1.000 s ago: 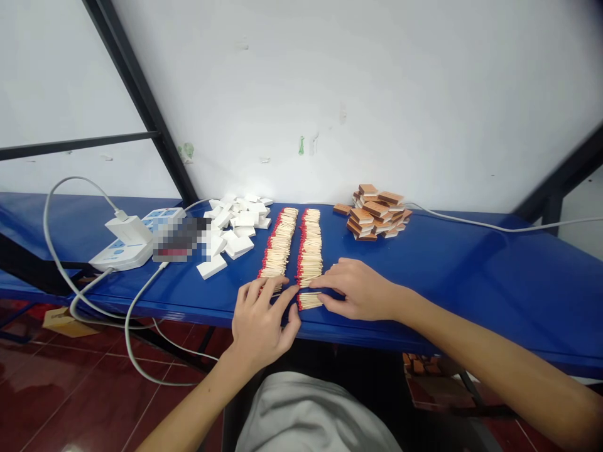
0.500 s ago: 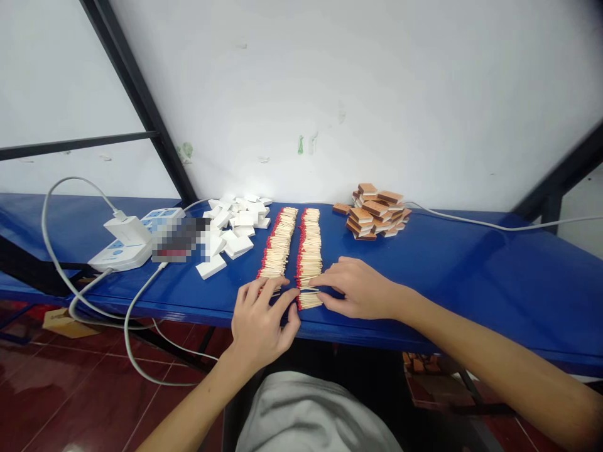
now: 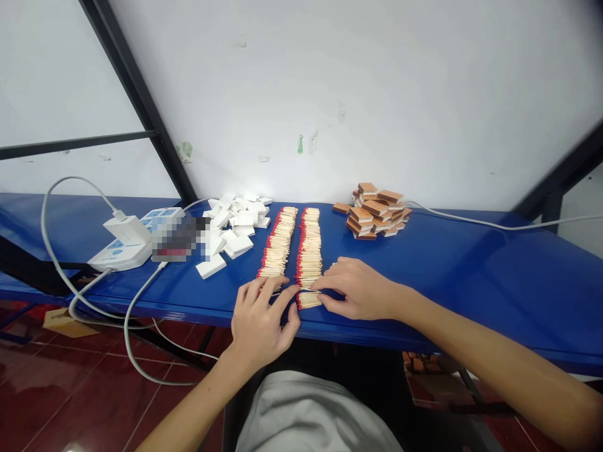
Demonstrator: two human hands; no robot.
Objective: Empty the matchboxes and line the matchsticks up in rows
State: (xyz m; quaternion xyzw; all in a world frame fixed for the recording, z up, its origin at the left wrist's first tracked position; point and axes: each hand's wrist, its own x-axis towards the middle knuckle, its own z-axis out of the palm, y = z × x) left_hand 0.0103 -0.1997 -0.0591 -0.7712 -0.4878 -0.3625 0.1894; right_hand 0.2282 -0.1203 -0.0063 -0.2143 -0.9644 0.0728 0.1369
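Note:
Two long rows of matches lie side by side on the blue table (image 3: 452,270), a left row (image 3: 277,245) and a right row (image 3: 309,245), red heads to the left. A thin gap parts a small near bundle of matches (image 3: 309,301) from the rest of the right row. My left hand (image 3: 264,317) is spread, its fingertips over the near end of the left row and its index finger at the red heads by the gap. With index finger and thumb, my right hand (image 3: 360,289) grips at the matches' bare ends beside that gap; its other fingers are curled.
White paper-like boxes (image 3: 235,226) are heaped left of the matches. Brown matchbox sleeves (image 3: 377,213) form a pile at the back right. A power strip (image 3: 125,245) with a charger and white cables sits at the left, near a blurred-out object (image 3: 181,240).
Both hands stay nearly in place. My right index finger has shifted slightly at the matches, and the gap before the near bundle looks slightly different.

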